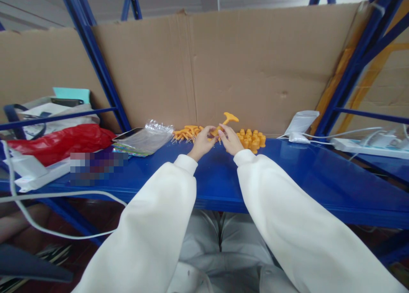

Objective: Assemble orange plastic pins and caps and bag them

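Pinching, with the left hand and the right hand, the stem of one orange-yellow T-shaped piece. Holding the piece raised above the blue desk, crossbar uppermost, stem slanting down between curled fingers. Bringing fingertips nearly together around the lower end; leaving exact contact, finger by finger, too small to tell. Showing bits of metal chain below the fingers, attachment not readable.

Stocking, just beside the left hand, one loose heap of orange pieces, small chains trailing from the near edge. Stocking, just beside the right hand, one close-set group of orange knobbed pieces, mostly upright. Listing farther left: flat clear plastic bags; red bag. Listing farther right: white packet. Backing the whole with a cardboard panel.

Calling, in judgement, for a steady grip with one hand and fine fingertip work with the other. Favouring a hold low on the stem, probably giving better control against twisting. Suiting a light pinch rather than a hard squeeze. Risking, perhaps, a snagged chain by dipping toward the heap, or a toppled knobbed piece by swinging the right wrist outward.
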